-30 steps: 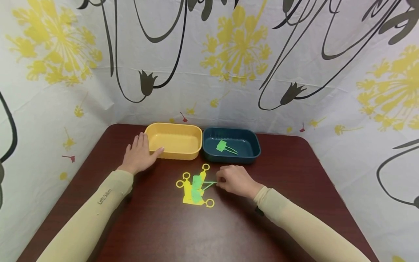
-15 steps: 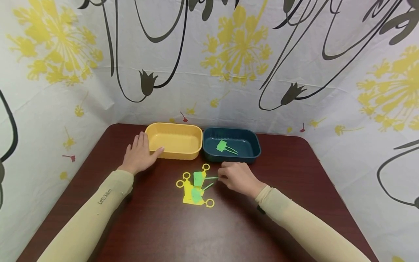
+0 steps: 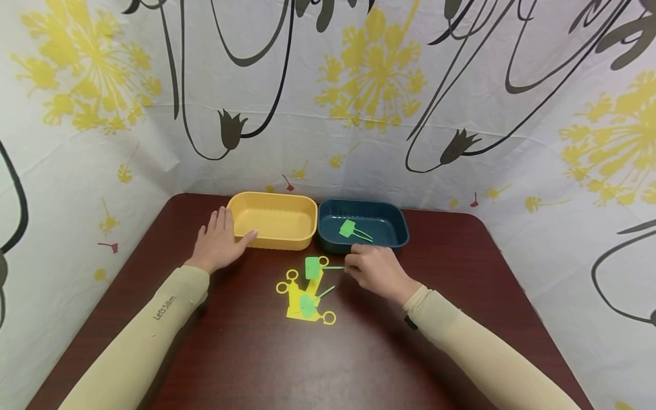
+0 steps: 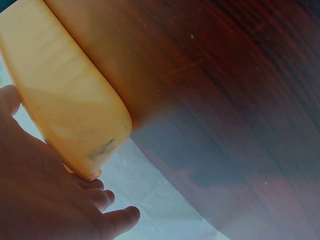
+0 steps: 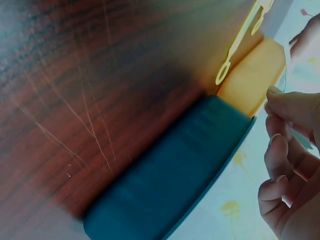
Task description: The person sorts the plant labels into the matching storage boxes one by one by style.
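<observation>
My right hand point(image 3: 379, 272) pinches the thin stem of a green plastic tag point(image 3: 312, 267), whose square head points left over the pile of tags. In the right wrist view, thumb and index finger of that hand point(image 5: 297, 155) meet on the stem. Several yellow tags with ring ends point(image 3: 294, 302) lie in the pile, and another green tag point(image 3: 308, 306) rests on them. With fingers straight, my left hand point(image 3: 217, 246) touches the left end of a yellow bin point(image 3: 274, 243). The left wrist view shows its fingers along the bin's rim point(image 4: 82, 174).
Beside the yellow bin stands a dark blue bin point(image 3: 335, 247), with green tags point(image 3: 348, 228) inside. Both sit near the back edge of the dark wooden table point(image 3: 287, 364). A patterned white cloth point(image 3: 287, 85) hangs behind and at both sides.
My right hand has lifted the green tag off the pile and moved it away from me, toward the blue bin. The left hand has stayed at the yellow bin.
</observation>
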The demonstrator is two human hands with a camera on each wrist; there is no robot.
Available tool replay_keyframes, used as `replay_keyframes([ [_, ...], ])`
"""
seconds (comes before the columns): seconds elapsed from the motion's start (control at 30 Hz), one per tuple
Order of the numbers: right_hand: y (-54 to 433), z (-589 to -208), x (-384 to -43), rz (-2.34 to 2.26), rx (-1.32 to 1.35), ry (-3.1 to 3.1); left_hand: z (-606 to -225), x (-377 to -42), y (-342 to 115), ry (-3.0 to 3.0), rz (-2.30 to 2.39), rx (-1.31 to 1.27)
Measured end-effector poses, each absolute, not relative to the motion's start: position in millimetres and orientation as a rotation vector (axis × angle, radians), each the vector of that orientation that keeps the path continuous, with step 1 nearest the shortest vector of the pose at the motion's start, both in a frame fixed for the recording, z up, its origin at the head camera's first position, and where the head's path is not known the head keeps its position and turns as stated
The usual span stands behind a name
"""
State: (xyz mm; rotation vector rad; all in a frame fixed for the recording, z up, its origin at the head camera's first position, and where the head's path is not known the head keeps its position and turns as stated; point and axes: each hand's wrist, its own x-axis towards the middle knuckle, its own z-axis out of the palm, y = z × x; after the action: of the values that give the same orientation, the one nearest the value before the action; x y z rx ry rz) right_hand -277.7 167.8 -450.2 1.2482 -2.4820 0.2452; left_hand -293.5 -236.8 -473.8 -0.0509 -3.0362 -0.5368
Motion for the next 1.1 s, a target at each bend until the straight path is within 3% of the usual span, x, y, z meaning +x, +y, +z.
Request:
replay_keyframes([
  [1.1, 190.8, -411.7, -337.5, 0.462, 0.825, -2.672, -472.9, -292.8, -235.8, -3.049, -0.549, -0.042],
])
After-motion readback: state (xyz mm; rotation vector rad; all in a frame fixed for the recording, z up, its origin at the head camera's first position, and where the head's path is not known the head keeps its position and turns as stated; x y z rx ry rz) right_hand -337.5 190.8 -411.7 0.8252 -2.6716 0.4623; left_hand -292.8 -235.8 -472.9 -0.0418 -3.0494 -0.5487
